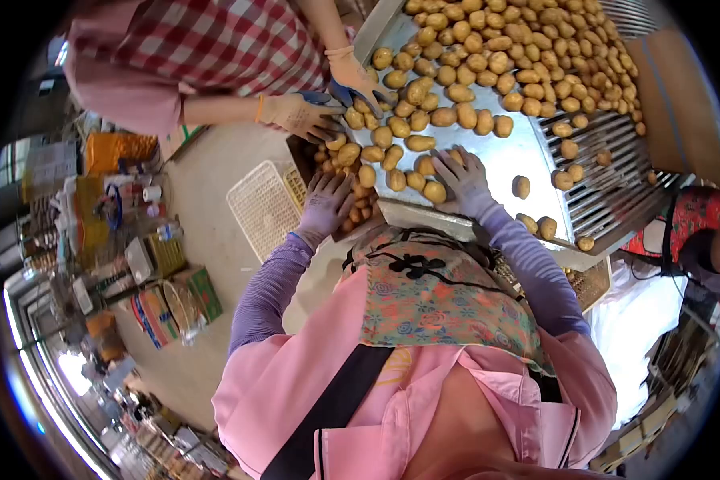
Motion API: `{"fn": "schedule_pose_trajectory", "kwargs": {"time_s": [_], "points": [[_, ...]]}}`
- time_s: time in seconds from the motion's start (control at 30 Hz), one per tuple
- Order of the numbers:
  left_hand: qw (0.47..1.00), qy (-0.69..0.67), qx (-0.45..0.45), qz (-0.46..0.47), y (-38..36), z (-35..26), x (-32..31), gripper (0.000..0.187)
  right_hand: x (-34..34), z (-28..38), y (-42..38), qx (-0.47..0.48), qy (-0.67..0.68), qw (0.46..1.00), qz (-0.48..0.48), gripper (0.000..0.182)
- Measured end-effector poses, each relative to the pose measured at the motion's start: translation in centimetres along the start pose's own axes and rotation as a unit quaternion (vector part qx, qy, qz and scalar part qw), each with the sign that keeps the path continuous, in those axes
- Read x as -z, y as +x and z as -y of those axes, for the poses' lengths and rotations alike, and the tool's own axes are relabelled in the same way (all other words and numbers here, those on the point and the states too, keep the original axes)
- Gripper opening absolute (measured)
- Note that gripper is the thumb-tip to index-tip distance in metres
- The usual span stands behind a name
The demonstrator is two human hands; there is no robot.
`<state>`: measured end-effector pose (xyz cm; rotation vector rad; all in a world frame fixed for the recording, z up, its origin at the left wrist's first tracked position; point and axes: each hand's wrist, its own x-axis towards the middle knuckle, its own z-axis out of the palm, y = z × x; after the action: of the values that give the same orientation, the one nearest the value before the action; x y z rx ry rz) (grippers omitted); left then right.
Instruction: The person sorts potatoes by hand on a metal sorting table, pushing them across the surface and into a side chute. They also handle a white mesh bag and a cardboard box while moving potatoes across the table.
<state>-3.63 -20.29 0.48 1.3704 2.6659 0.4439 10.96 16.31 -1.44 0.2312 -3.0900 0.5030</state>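
My left hand point(326, 200), in a thin greyish-purple glove, rests over the near-left edge of a dark box point(304, 158) with potatoes point(360, 210) in it. Its fingers are stretched out and point away from me. On the metal sorting table point(496, 166), my right hand point(464, 180) lies with fingers spread against several potatoes point(424, 166) at the table's near edge. Whatever is under its palm is hidden. Across from me, a co-worker's gloved hands point(300, 118) reach over the potatoes where table and box meet.
A large heap of potatoes point(536, 48) covers the table's far side, beside a roller grate point(600, 192) and a cardboard flap point(676, 104). A white plastic crate point(264, 210) stands on the floor at left. Boxes and bags point(168, 300) line the left side.
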Motion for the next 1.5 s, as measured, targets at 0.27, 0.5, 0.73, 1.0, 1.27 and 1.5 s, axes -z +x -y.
{"fn": "schedule_pose_trajectory", "kwargs": {"time_s": [0.27,0.5,0.73,1.0,1.27,1.5], "points": [[0.946,-0.121,0.296,-0.049,-17.2,-10.1,-5.6,0.033,-2.8,5.0,9.0,0.123,-0.046,0.990,0.052,0.097],[0.712,-0.251,0.655,-0.038,-30.1,-30.0,-9.6,0.031,-8.6,6.1,14.5,0.247,0.019,0.966,0.071,0.102],[0.583,-0.235,0.778,0.001,-35.4,-42.7,-17.9,0.041,-9.9,9.3,15.9,0.284,0.136,0.948,0.039,0.095],[0.493,-0.143,0.858,0.025,-35.8,-40.9,-24.2,0.090,-12.5,6.4,14.6,0.348,0.031,0.927,-0.136,0.069],[0.391,-0.283,0.848,0.221,-42.4,-32.2,-28.4,0.072,-12.2,4.1,15.1,0.373,-0.127,0.909,-0.138,0.054],[0.456,-0.327,0.735,0.380,-44.9,-27.5,-31.0,0.048,-15.8,-0.6,15.4,0.311,-0.268,0.909,-0.065,0.049]]}}
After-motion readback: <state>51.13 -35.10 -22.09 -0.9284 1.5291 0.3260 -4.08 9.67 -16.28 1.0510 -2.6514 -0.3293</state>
